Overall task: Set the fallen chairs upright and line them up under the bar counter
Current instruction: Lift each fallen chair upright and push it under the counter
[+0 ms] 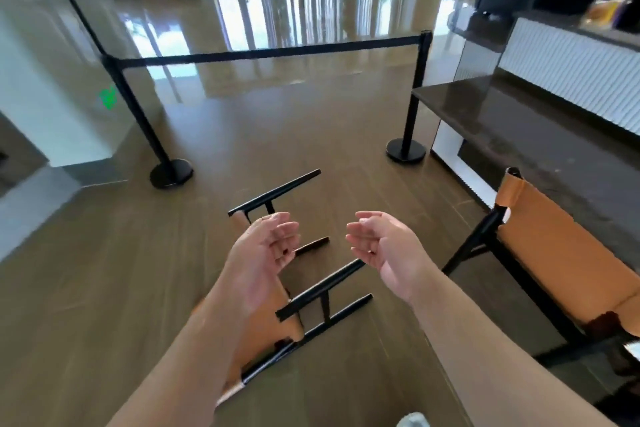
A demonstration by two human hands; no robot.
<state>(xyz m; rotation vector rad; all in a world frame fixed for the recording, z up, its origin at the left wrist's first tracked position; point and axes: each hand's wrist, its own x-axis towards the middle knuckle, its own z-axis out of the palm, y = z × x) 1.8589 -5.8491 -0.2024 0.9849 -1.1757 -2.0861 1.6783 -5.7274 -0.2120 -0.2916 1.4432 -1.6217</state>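
Note:
A fallen chair with black legs and tan leather lies on its side on the wooden floor, legs pointing right and away from me. My left hand hovers above it, fingers apart and empty. My right hand faces it, also open and empty, above the chair's legs. A second tan chair stands upright at the right, beside the dark bar counter. My left forearm hides part of the fallen chair's seat.
Two black stanchions joined by a black belt fence the floor behind the chair. A white pillar stands at the left. A white ribbed counter wall rises at the right.

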